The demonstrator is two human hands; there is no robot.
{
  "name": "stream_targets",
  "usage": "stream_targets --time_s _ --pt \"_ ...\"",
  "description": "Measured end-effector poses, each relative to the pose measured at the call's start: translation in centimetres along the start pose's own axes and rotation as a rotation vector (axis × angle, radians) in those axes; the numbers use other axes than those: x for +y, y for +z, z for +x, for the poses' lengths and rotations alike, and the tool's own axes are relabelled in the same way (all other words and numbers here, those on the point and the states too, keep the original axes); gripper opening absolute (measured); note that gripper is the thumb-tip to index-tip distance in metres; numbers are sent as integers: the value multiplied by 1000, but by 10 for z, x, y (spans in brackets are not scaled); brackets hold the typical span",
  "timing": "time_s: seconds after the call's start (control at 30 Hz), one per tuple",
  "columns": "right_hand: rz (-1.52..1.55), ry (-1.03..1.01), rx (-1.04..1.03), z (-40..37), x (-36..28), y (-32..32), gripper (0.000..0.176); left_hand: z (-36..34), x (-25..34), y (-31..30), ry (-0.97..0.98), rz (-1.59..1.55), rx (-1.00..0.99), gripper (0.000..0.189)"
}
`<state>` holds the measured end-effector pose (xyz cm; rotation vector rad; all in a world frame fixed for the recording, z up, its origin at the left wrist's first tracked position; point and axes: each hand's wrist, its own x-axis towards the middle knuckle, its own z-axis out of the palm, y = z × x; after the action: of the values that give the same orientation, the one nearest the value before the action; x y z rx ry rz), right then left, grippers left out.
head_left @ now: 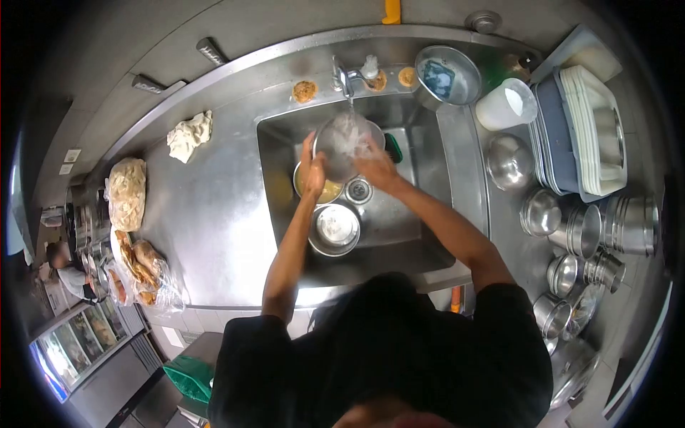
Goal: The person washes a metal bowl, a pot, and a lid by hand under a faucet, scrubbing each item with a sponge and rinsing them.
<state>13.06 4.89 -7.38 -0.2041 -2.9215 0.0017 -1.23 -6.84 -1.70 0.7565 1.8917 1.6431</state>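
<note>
Under the running faucet (344,77), a round bowl (335,153) is tilted in the sink (421,207), with water splashing inside it. My left hand (312,171) is closed on the bowl's left side. At its right side is my right hand (376,165), closed on the rim; splashing water partly hides those fingers. Beneath the bowl and my left hand, a round container with yellowish contents (330,192) is partly covered. A round metal pan (335,230) lies nearer to me, beside the drain (359,190). Something green (393,148) lies right of the bowl.
A metal pot (462,80) with a blue cloth and a white tub (503,107) stand at the back right. Stacked trays (589,135) and metal pots (581,232) line the right. A white cloth (190,135) and bagged food (127,192) lie left. Another person (71,278) is at far left.
</note>
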Motion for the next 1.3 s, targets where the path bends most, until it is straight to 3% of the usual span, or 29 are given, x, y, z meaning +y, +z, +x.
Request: stream_targets --time_s 0.03,0.1,0.13,0.2,0.23,0.27,0.33,0.4,0.43,0.47,0.5,0.53,0.6,0.67,0.73,0.8,0.87,0.93,0.97,1.07,1.1,1.13,1.2,1.23,1.27,1.3 --pt "5 -3 -1 5 -10 -17 66 -2 7 3 -4 2 4 52" --pt "348 395 -502 38 -27 -78 87 9 20 19 49 -53 83 52" --pt "646 242 -152 32 -37 3 101 10 33 24 57 -61 86 52" --pt "949 123 70 42 -45 -44 98 4 50 28 -239 -174 84 51" --pt "688 178 -102 43 -36 -51 99 9 33 22 -201 51 44 51" --pt "431 230 -278 39 -25 -52 101 2 26 20 -217 59 39 51" --pt "492 236 -137 44 0 -55 100 11 24 18 -26 34 -11 51" --pt "269 326 -154 45 -11 -53 105 9 14 15 -87 11 19 48" --pt "481 362 -253 52 -20 -48 112 18 7 17 -47 -19 43 46" --pt "685 231 -469 56 -23 -44 120 27 0 19 -11 -48 67 43" --pt "865 158 -309 60 -34 -47 121 28 0 17 -318 -252 41 33" --pt "1033 81 -143 62 -38 -47 122 34 -13 20 -319 -253 40 33" --pt "723 259 -158 66 -14 -44 126 29 -38 25 -297 -271 39 32" --pt "587 326 -200 76 3 -54 126 15 1 32 -228 -182 80 38" --pt "497 351 -306 74 -5 -58 124 13 6 31 -324 -44 153 37" --pt "622 171 -321 63 -22 -61 107 44 -8 21 -270 45 84 38" --pt "660 294 -113 46 -33 -77 84 61 6 9 -61 371 113 39" --pt "584 214 -5 16 -15 -45 68 108 -21 -17 155 821 -375 42" --pt "372 77 138 5 1 -28 50 116 23 -17 -135 809 -554 46" --pt "293 45 105 0 33 -22 41 103 89 -4 -279 853 -597 51" --pt "373 64 208 5 28 -27 29 96 72 -1 -143 749 -466 50" --pt "379 71 206 12 11 -31 29 76 50 14 -149 752 -472 50" --pt "665 618 -204 33 -28 -43 17 38 17 48 386 139 181 52" --pt "817 630 -67 31 -45 -47 15 27 11 45 378 144 170 52" --pt "961 633 76 30 -53 -52 14 20 6 40 207 13 120 55" --pt "907 483 202 21 -53 -27 22 17 3 36 35 -121 77 60"
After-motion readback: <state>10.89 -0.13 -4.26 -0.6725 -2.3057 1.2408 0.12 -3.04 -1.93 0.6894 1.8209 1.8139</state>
